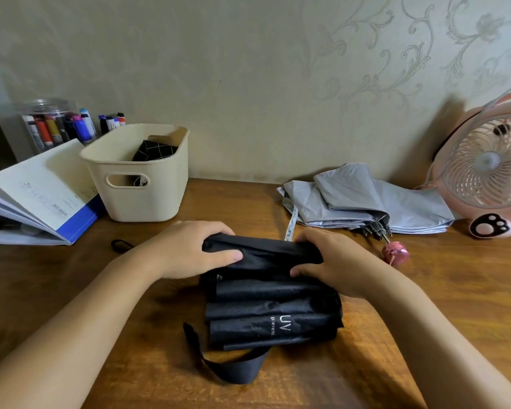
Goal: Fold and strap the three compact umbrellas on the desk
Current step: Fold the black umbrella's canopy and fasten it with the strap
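Black umbrella (273,305) lies in the middle of the desk (425,305), pleats partly gathered, its strap (233,370) trailing toward 7 o'clock. At 9 o'clock an open book (42,187) leans by a marker jar (53,125). A cream basket (142,196) at 10 o'clock holds a dark checked bundle (154,153), possibly another umbrella. The left hand (189,249) and right hand (337,261) each grip an end of the far fold, fingers curled over it. At 2 o'clock a grey umbrella (366,202) sprawls unstrapped, just beside a pink fan (490,160).
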